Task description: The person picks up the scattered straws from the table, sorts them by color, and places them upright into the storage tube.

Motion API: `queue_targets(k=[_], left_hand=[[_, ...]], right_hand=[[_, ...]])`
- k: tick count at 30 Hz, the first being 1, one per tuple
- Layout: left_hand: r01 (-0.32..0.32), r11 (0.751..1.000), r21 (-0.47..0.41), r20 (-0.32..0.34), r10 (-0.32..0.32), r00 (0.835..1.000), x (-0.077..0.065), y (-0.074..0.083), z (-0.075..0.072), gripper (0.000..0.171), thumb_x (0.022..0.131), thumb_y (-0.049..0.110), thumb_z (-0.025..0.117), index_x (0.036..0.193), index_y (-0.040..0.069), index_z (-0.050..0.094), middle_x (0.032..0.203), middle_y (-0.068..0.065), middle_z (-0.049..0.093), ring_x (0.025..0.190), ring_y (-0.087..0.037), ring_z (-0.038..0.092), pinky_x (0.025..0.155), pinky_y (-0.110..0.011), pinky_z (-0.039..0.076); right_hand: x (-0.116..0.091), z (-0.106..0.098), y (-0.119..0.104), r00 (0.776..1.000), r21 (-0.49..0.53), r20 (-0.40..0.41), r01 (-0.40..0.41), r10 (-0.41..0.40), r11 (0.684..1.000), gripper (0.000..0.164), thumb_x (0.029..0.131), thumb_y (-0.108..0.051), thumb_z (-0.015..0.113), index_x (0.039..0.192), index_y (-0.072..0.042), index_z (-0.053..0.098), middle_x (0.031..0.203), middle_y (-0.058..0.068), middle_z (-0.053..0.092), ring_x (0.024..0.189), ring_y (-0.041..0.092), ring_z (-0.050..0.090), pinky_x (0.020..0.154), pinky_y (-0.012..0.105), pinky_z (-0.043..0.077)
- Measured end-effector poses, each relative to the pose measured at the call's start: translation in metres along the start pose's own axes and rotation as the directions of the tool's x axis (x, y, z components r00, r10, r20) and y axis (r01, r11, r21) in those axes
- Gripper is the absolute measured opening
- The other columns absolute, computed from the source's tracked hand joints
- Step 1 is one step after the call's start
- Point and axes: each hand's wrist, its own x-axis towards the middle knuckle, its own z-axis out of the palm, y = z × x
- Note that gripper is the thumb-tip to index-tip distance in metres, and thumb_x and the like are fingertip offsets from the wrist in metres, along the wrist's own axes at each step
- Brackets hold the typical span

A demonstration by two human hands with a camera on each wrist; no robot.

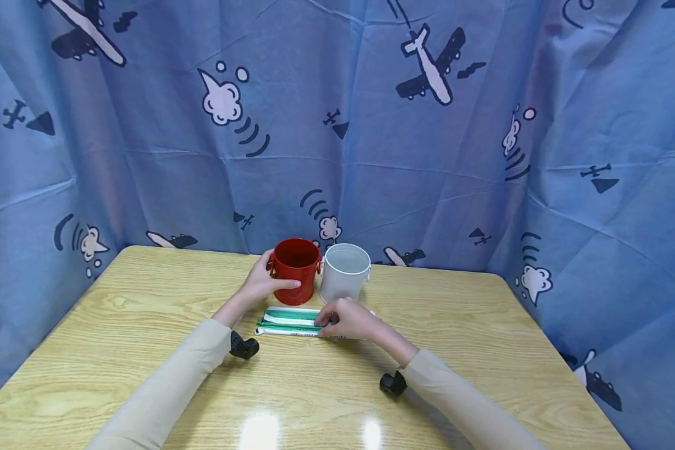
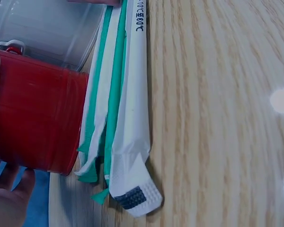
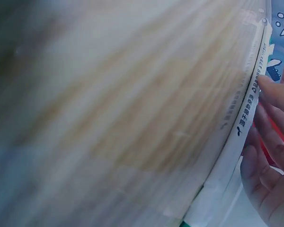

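Note:
A red bucket (image 1: 295,275) with small side handles stands upright near the back of the table. My left hand (image 1: 264,280) grips its left side, thumb across the front and fingers round the far side. Just in front lie several long, slim wrapped straws (image 1: 289,322) in a row, some white and some green-and-white. My right hand (image 1: 349,320) is over their right part, thumb and fingers pinching a white printed wrapped straw (image 3: 244,113). In the left wrist view, the near white wrapper (image 2: 137,94) has a dark patch on its folded end.
A white bucket (image 1: 345,275) stands right beside the red one. The wooden table (image 1: 146,325) ends at a blue curtain (image 1: 292,125) printed with aeroplanes. Both wrists carry black camera mounts (image 1: 392,384).

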Motion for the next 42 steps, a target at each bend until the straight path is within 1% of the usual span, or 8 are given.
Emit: queue_targets(k=[5, 9, 16, 20, 25, 32, 38, 42], left_hand=[[-0.003, 1.000, -0.003, 0.008, 0.003, 1.000, 0.001, -0.001, 0.000, 0.089, 0.076, 0.013, 0.080, 0.147, 0.010, 0.027, 0.149, -0.013, 0.037, 0.136, -0.033, 0.035, 0.107, -0.051, 0.042], [-0.002, 1.000, 0.000, 0.008, 0.002, 1.000, 0.000, -0.001, 0.000, 0.089, 0.076, 0.013, 0.080, 0.148, 0.010, 0.027, 0.150, -0.013, 0.037, 0.137, -0.034, 0.034, 0.107, -0.051, 0.041], [0.009, 1.000, 0.006, 0.005, -0.009, 1.000, 0.000, -0.001, 0.000, 0.088, 0.077, 0.014, 0.079, 0.148, 0.011, 0.027, 0.150, -0.012, 0.037, 0.137, -0.033, 0.034, 0.107, -0.051, 0.041], [0.006, 1.000, 0.008, 0.003, -0.006, 1.000, -0.001, -0.002, 0.001, 0.089, 0.076, 0.015, 0.080, 0.148, 0.011, 0.027, 0.150, -0.012, 0.037, 0.137, -0.033, 0.034, 0.107, -0.051, 0.041], [0.006, 1.000, 0.020, 0.004, -0.006, 1.000, -0.001, -0.001, 0.001, 0.090, 0.077, 0.016, 0.080, 0.148, 0.011, 0.026, 0.150, -0.012, 0.037, 0.137, -0.034, 0.034, 0.107, -0.052, 0.041], [0.006, 1.000, 0.030, 0.006, -0.006, 1.000, -0.001, 0.000, 0.000, 0.089, 0.077, 0.017, 0.079, 0.148, 0.010, 0.026, 0.149, -0.013, 0.037, 0.136, -0.035, 0.034, 0.105, -0.052, 0.043], [0.014, 1.000, 0.019, 0.006, -0.014, 1.000, -0.002, -0.001, 0.000, 0.089, 0.077, 0.016, 0.080, 0.148, 0.012, 0.026, 0.150, -0.012, 0.037, 0.136, -0.034, 0.035, 0.104, -0.051, 0.044], [0.003, 1.000, 0.015, 0.007, -0.003, 1.000, -0.002, -0.002, 0.001, 0.089, 0.077, 0.014, 0.080, 0.148, 0.011, 0.026, 0.150, -0.012, 0.037, 0.135, -0.034, 0.036, 0.105, -0.050, 0.044]], right_hand=[[0.000, 0.001, -0.001, 1.000, -0.056, 0.000, -0.015, 0.015, 0.998, 0.022, 0.081, -0.025, 0.077, 0.101, -0.016, 0.075, 0.090, -0.006, 0.072, 0.071, 0.005, 0.053, 0.064, 0.016, 0.046], [0.000, 0.002, -0.002, 1.000, -0.080, 0.001, -0.022, 0.022, 0.997, 0.022, 0.082, -0.027, 0.076, 0.102, -0.017, 0.075, 0.088, -0.006, 0.072, 0.070, 0.004, 0.053, 0.063, 0.016, 0.046], [0.000, 0.003, -0.002, 1.000, -0.050, 0.018, 0.000, 0.001, 0.999, 0.018, 0.084, -0.022, 0.075, 0.099, -0.012, 0.075, 0.081, -0.004, 0.071, 0.066, 0.002, 0.053, 0.061, 0.015, 0.047], [0.000, 0.003, -0.003, 1.000, -0.070, 0.021, -0.003, 0.004, 0.998, 0.014, 0.085, -0.021, 0.074, 0.097, -0.014, 0.075, 0.075, -0.006, 0.066, 0.065, 0.003, 0.050, 0.060, 0.015, 0.044], [-0.001, 0.003, -0.004, 1.000, -0.060, 0.012, -0.004, 0.005, 0.998, 0.011, 0.084, -0.020, 0.074, 0.093, -0.013, 0.074, 0.074, -0.007, 0.065, 0.065, 0.003, 0.049, 0.059, 0.015, 0.043], [-0.006, -0.003, -0.005, 1.000, -0.037, -0.029, 0.007, -0.009, 0.999, 0.007, 0.085, -0.017, 0.073, 0.091, -0.015, 0.073, 0.076, -0.006, 0.064, 0.066, 0.006, 0.051, 0.057, 0.015, 0.043], [-0.011, -0.010, -0.007, 0.997, -0.025, -0.080, 0.021, -0.023, 0.999, 0.008, 0.086, -0.015, 0.072, 0.093, -0.013, 0.073, 0.084, -0.004, 0.070, 0.071, 0.008, 0.056, 0.064, 0.017, 0.048], [-0.015, -0.015, -0.009, 0.994, 0.004, -0.113, 0.012, -0.012, 1.000, 0.010, 0.085, -0.014, 0.073, 0.095, -0.012, 0.073, 0.083, -0.003, 0.069, 0.073, 0.009, 0.056, 0.066, 0.018, 0.049]])
